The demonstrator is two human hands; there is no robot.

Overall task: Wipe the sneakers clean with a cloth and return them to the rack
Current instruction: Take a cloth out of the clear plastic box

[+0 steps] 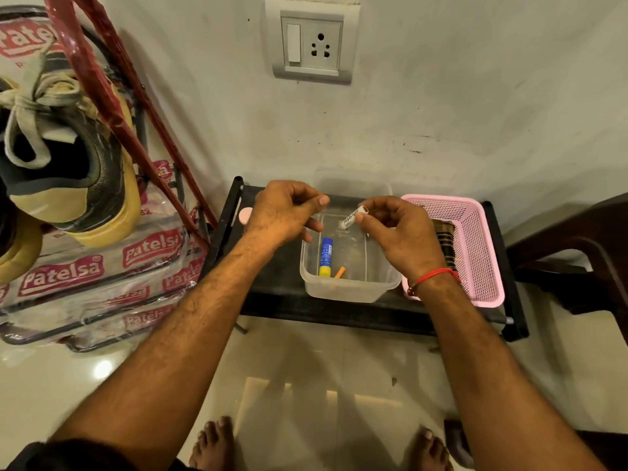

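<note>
A black low rack (pixel 272 290) is seen below the wall. A black-and-tan sneaker (pixel 68 158) is hung at nine o'clock, well apart from both hands, with red ladder rails (pixel 112 107) and stacked printed packs (pixel 95 266) between. On the rack a pink mesh basket (pixel 482 253) is set at three o'clock, just beside a clear plastic tub (pixel 343 287), in which a blue-and-yellow glue stick (pixel 325 257) and a small orange piece (pixel 339 272) are laid. Above the tub the left hand (pixel 285 215) is held with fingers loosely curled, nothing visibly gripped. A small white labelled tube (pixel 354 217) is pinched by the right hand (pixel 397 232). No cloth can be made out for certain.
</note>
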